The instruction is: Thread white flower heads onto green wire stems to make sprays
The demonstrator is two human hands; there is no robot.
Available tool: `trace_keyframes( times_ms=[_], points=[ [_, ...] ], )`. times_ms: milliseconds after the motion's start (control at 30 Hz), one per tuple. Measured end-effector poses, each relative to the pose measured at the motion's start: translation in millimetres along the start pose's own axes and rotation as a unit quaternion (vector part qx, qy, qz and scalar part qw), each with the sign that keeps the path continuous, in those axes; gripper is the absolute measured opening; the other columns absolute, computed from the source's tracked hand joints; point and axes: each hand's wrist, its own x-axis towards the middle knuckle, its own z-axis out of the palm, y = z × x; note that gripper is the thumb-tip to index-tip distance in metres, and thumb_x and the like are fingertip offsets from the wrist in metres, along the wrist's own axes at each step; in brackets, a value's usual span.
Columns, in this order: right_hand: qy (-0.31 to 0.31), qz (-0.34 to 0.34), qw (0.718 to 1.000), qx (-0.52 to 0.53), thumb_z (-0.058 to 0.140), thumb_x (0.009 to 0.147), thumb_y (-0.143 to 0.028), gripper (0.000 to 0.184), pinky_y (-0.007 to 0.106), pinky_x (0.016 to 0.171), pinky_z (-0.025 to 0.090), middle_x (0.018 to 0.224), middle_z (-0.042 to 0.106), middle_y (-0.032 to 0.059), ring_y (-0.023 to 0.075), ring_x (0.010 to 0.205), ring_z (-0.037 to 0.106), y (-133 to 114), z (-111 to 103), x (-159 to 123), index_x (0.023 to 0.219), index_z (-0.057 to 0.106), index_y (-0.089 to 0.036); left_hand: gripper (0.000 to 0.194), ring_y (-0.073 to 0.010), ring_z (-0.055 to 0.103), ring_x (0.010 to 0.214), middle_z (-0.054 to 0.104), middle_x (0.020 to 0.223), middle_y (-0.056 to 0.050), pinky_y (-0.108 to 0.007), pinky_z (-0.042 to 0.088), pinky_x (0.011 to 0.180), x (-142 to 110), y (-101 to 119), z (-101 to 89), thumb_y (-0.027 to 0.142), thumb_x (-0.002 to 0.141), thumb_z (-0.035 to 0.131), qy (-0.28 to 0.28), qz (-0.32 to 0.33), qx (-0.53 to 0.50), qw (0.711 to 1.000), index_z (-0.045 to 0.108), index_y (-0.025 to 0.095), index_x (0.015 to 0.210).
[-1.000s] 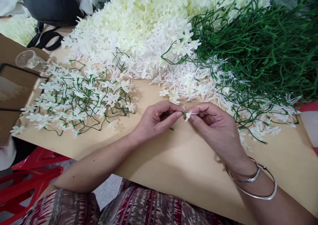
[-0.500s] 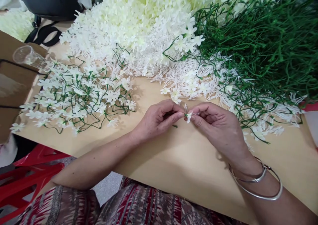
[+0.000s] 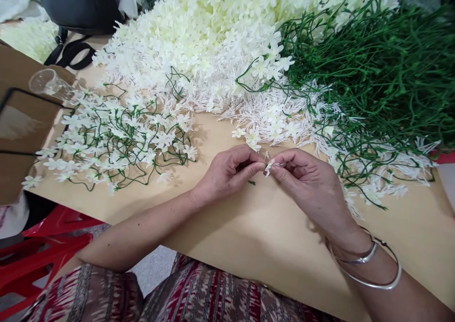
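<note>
My left hand pinches a green artificial stem, most of it hidden in the fingers; a short green tip shows below them. Opposite it, my right hand is closed in a pinch on a small white artificial flower, with thin white stamens sticking out. The fingertips of both hands nearly meet at this flower, above the table. Just beyond the hands lie loose white blossoms and white stamen pieces.
White flowers are heaped at the back, green stems at the right. Flowers joined to stems lie at the left, near a clear plastic cup and a cardboard box. A black bag stands behind; red stools are below.
The view has shifted slightly, so the table things sit a little further right. Both hands keep their pinch; the white flower between them has turned slightly.
</note>
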Motion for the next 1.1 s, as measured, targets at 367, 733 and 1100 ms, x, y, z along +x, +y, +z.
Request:
trace_keyframes(
  times_ms=[367, 733, 1100],
  points=[
    [-0.026, 0.001, 0.998, 0.053, 0.082, 0.085, -0.028, 0.008, 0.034, 0.07, 0.064, 0.081, 0.077, 0.0016, 0.0186, 0.073, 0.073, 2, -6, 2, 0.091, 0.077, -0.025, 0.037, -0.0135, 0.065, 0.077, 0.074, 0.089, -0.006, -0.024, 0.053, 0.072, -3, 2, 1.9, 0.048, 0.109, 0.057, -0.008, 0.029, 0.038, 0.999, 0.073, 0.016, 0.098],
    [-0.034, -0.003, 0.999, 0.028, 0.085, 0.087, -0.042, 0.017, 0.027, 0.063, 0.057, 0.078, 0.078, 0.001, 0.016, 0.07, 0.069, 8, -7, 2, 0.084, 0.08, -0.025, 0.023, -0.0129, 0.067, 0.075, 0.074, 0.086, -0.004, -0.023, 0.052, 0.071, -2, 1, -2.9, 0.036, 0.106, 0.066, -0.027, 0.035, -0.007, 0.999, 0.075, 0.018, 0.095],
    [-0.02, -0.026, 0.999, 0.038, 0.084, 0.088, -0.044, 0.023, 0.028, 0.06, 0.057, 0.073, 0.07, -0.0021, 0.0151, 0.065, 0.065, 1, -2, 7, 0.086, 0.071, -0.025, 0.033, -0.0118, 0.057, 0.068, 0.068, 0.078, -0.002, -0.023, 0.045, 0.063, 0, 5, -3.5, 0.046, 0.105, 0.065, -0.033, -0.027, -0.07, 0.997, 0.072, 0.017, 0.092]
  ],
)
